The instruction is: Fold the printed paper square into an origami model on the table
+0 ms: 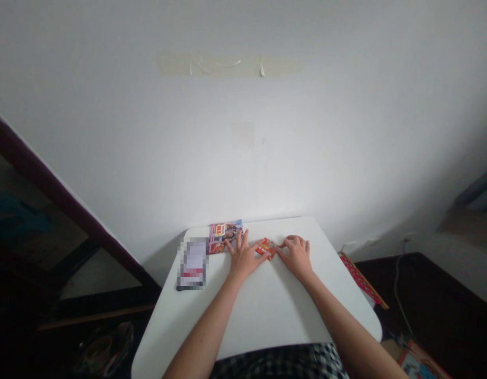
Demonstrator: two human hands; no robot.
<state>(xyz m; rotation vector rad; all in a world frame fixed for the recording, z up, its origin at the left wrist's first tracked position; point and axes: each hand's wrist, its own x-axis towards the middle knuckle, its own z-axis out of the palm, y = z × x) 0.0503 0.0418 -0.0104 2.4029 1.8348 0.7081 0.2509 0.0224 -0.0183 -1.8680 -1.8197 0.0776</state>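
Note:
A small red folded paper (266, 248) with printed lettering lies on the white table (262, 316) between my hands. My left hand (243, 258) rests with its fingers spread, the thumb on the paper's left side and the other fingertips over a colourful printed flyer (219, 242). My right hand (296, 255) pinches the right edge of the red paper between thumb and fingers. Left of the flyer lies a phone-like slab (194, 263) whose face is blurred out.
The table's far edge meets a white wall (243, 179) with old tape marks (227, 64). A dark red frame (69, 205) leans at left. Beyond the table's right side are a patterned red item (359, 276) and a cable (399, 295) on the dark floor.

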